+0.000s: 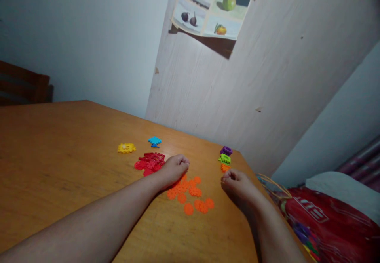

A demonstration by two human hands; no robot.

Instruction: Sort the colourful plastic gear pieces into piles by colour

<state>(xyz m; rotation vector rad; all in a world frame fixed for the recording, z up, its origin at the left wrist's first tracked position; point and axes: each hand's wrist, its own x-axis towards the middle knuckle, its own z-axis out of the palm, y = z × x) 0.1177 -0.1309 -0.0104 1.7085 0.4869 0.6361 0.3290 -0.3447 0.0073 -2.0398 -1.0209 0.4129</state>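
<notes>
My left hand [175, 168] is closed, fingers curled together, at the upper edge of a loose spread of orange disc-shaped plastic pieces [188, 208]. Whatever is in its fingers, if anything, is hidden. Just left of that wrist lies a pile of red plastic pieces [152, 162], partly covered by the hand. My right hand [237, 180] is also closed, thumb and fingers pinched, right below a small orange interlocked piece [225, 168]; I cannot tell whether they touch. Behind that one stand a lime green piece [225, 159] and a purple piece [226, 151] in a row.
A yellow interlocked piece [126, 148] and blue pieces [154, 140] lie farther back on the wooden table [74, 148]. Beyond the table's right edge sits a red bag [332, 215]. A wall with a fruit picture [210, 7] rises behind; a wooden chair [23, 82] stands left.
</notes>
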